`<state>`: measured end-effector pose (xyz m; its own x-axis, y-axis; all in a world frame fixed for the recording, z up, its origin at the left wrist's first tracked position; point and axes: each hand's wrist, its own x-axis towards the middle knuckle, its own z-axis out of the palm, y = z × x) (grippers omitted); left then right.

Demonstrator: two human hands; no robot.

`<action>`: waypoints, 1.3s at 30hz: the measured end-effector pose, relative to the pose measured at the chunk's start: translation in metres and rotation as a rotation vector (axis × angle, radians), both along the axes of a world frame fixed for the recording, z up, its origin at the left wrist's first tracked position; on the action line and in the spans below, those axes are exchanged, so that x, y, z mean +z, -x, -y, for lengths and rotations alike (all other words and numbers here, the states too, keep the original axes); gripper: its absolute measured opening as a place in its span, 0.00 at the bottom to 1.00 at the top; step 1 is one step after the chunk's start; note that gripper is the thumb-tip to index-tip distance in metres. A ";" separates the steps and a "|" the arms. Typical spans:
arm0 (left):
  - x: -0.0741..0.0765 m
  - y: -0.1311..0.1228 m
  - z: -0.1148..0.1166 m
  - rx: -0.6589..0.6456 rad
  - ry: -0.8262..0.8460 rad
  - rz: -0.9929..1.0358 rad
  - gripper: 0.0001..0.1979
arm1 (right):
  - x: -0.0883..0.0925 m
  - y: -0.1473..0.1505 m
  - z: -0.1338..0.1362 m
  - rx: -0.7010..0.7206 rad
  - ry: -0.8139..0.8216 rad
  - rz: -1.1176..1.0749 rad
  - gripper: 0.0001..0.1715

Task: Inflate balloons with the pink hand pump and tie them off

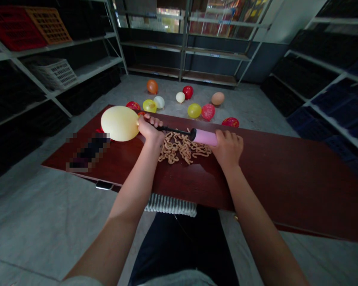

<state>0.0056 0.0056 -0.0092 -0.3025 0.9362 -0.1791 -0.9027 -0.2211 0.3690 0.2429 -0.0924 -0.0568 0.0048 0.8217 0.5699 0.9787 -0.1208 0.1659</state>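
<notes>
My left hand (150, 128) is closed round the neck of a pale yellow, partly blown-up balloon (119, 123) and the black nozzle of a hand pump. My right hand (228, 148) grips the pump's pink barrel (205, 137). The pump's thin black rod (174, 130) runs between the two hands. Both hands hover over a dark red table (286, 178). Under the pump lies a heap of several limp, tan, uninflated balloons (181, 149).
Several inflated balloons, red, yellow, white and orange (194, 110), lie on the concrete floor beyond the table. Metal shelving stands along the left, back and right walls, with a white crate (52, 73) on the left. A blurred patch (88, 153) covers something on the table's left end.
</notes>
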 end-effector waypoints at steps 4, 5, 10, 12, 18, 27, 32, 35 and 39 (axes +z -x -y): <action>0.003 0.005 -0.001 0.012 -0.008 -0.012 0.15 | 0.001 -0.006 0.000 -0.052 -0.014 -0.104 0.20; 0.003 0.005 -0.001 0.011 -0.010 -0.023 0.15 | 0.001 -0.007 0.001 -0.053 -0.010 -0.131 0.20; -0.002 -0.002 0.000 -0.007 -0.017 -0.107 0.16 | 0.002 -0.011 0.003 -0.038 0.024 -0.215 0.21; -0.005 -0.004 0.000 -0.007 -0.015 -0.157 0.17 | 0.003 -0.012 0.003 -0.032 0.031 -0.238 0.21; -0.004 -0.010 0.008 0.059 0.030 -0.294 0.19 | 0.000 -0.009 0.002 -0.057 0.074 -0.264 0.22; -0.002 -0.041 0.027 -0.030 0.043 -0.363 0.18 | -0.006 0.020 0.007 0.044 0.089 -0.318 0.21; -0.005 -0.043 0.026 -0.058 0.034 -0.368 0.18 | -0.001 0.029 0.008 0.100 0.188 -0.334 0.19; -0.004 -0.040 0.023 -0.067 0.044 -0.381 0.19 | -0.003 0.026 0.004 0.130 0.214 -0.342 0.20; 0.001 -0.036 0.022 -0.062 0.000 -0.333 0.18 | -0.004 0.024 -0.003 0.133 0.222 -0.345 0.20</action>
